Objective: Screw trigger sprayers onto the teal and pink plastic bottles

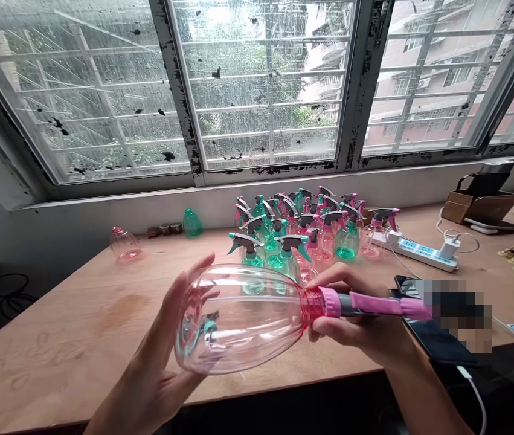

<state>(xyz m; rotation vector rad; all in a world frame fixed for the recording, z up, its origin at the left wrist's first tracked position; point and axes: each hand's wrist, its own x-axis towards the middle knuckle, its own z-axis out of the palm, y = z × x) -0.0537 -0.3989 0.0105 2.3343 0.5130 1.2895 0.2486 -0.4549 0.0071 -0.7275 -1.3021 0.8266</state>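
Note:
A clear pink spray bottle (247,320) lies on its side in the air, above the table's front edge. My left hand (161,344) is wrapped around its base, fingers behind and thumb below. At the neck, my right hand (351,314) grips around the pink collar (330,302) of the spray head. The pink trigger (374,304) points right, along my right hand. Collar and bottle neck meet; whether they are fully screwed together I cannot tell. Through the clear wall a small teal and grey shape shows.
Several green and pink spray bottles (284,251) stand grouped near the window wall. A headless pink bottle (125,244) and a green one (191,223) are at the left. A power strip (424,251), a phone (438,341) with cables and a brown box (465,205) occupy the right.

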